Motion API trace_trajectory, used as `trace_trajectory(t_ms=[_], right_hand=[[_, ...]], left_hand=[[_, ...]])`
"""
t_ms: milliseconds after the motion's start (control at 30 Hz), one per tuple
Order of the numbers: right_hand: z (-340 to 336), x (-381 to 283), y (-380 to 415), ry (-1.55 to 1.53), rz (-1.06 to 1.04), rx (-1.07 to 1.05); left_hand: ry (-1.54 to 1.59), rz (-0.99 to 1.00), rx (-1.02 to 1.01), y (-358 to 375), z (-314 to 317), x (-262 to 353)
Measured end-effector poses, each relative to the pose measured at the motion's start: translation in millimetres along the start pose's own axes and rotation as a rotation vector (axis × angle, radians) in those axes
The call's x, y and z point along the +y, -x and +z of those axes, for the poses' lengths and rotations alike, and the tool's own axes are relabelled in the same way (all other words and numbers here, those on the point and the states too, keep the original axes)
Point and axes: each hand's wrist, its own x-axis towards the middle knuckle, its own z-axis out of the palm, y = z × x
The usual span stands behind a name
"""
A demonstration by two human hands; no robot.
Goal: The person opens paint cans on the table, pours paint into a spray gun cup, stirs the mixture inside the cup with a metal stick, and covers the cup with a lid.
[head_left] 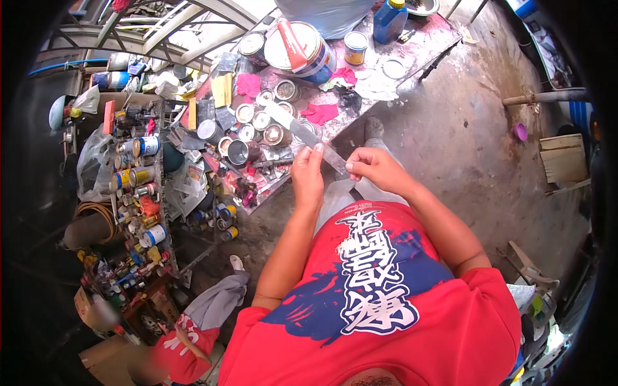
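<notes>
Crowding table: cans, bucket | left hand, right hand: strip

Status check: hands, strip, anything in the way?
Left hand pinching flat strip; right hand at its near end. Cans crowd the table beyond.

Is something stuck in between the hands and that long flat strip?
Nothing that shows: the left hand pinches the strip directly, and the right hand seems to pinch its near end. The small cans sit on the table beyond, not in between.
</notes>
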Motion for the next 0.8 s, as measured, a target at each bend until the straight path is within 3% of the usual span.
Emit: trace_trajectory(t_ms=[133, 233, 300, 367, 433, 500, 533, 600, 633, 733, 800], right_hand=[[-9.2, -7.5, 9.9, 0.462, -0.143, 0.084], [-36.0, 9.1, 19.7, 0.281, -0.119, 0.208], [-78.7, 64.6, 18.2, 0.16, -0.038, 0.347], [-127.1, 119.3, 24.4, 0.326, 0.082, 0.512], [-184.9, 212.8, 33.5, 0.224, 0.262, 0.6], [-206.4, 317.6, 62.4, 0.747, 0.044, 0.894], [-185.7, 293.6, 80.2, 0.486, 0.393, 0.833], [-162.2, 281.0, 106.8, -0.011, 0.869, 0.621], [-156.3, 294.0, 111.9, -0.236, 0.999, 0.486], [-121.8, 319.3, 121.6, -0.57, 0.664, 0.409], [-138.4, 300.3, 124.2, 0.083, 0.649, 0.384]], left_hand=[[-0.018, 0.056, 0.034, 4.1, 1.6, 10.0], [0.198, 0.086, 0.215, -1.6, -1.9, 32.0], [0.252, 0.083, 0.202, -7.3, -18.2, 31.5], [0.295, 0.061, 0.201, -7.7, -29.2, 31.2], [0.319, 0.042, 0.203, -6.6, -32.5, 29.5], [0.319, 0.009, 0.212, -6.1, -32.8, 27.6], [0.317, 0.0, 0.224, -5.1, -32.4, 26.0], [0.312, -0.022, 0.247, -5.1, -31.3, 23.0], [0.285, -0.026, 0.236, -5.7, -32.2, 21.5], [0.203, -0.042, 0.19, -2.2, -37.2, 13.5], [0.142, -0.047, 0.125, -2.4, -36.7, 8.0]])
